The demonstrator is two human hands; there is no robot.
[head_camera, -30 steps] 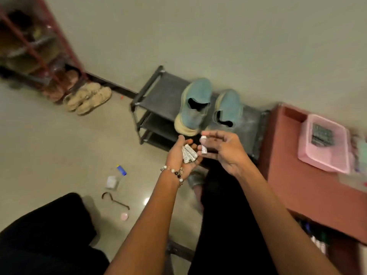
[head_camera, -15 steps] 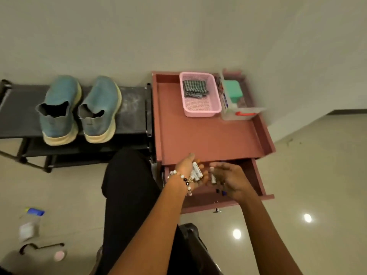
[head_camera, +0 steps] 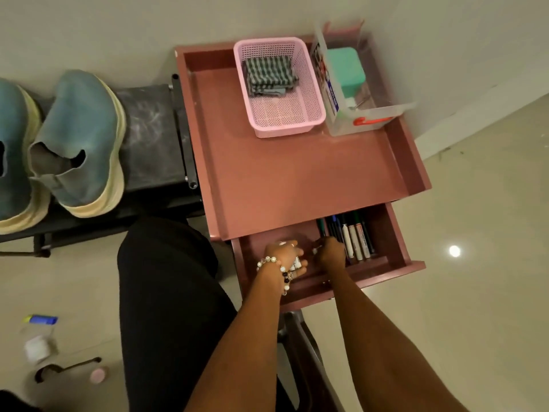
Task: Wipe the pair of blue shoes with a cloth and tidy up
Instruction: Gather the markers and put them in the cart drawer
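On my floor there's a small bottle [head_camera: 38, 341] with a blue cap, a pink disc [head_camera: 97, 375] and a dark hooked thing [head_camera: 64, 368]; green box [head_camera: 345, 71] sits in the clear tub [head_camera: 371, 114].

Left shoe [head_camera: 13, 156]: the picture's left edge cuts it; we see only a part.
Right hand [head_camera: 331, 253]: its fingers curl downward, so we cannot tell what they pinch.
Left hand [head_camera: 284, 257]: it covers most of the small white items [head_camera: 297, 265].
Markers [head_camera: 352, 237]: their labels are too small to read.
Bottle [head_camera: 38, 337] on floor: blurred.
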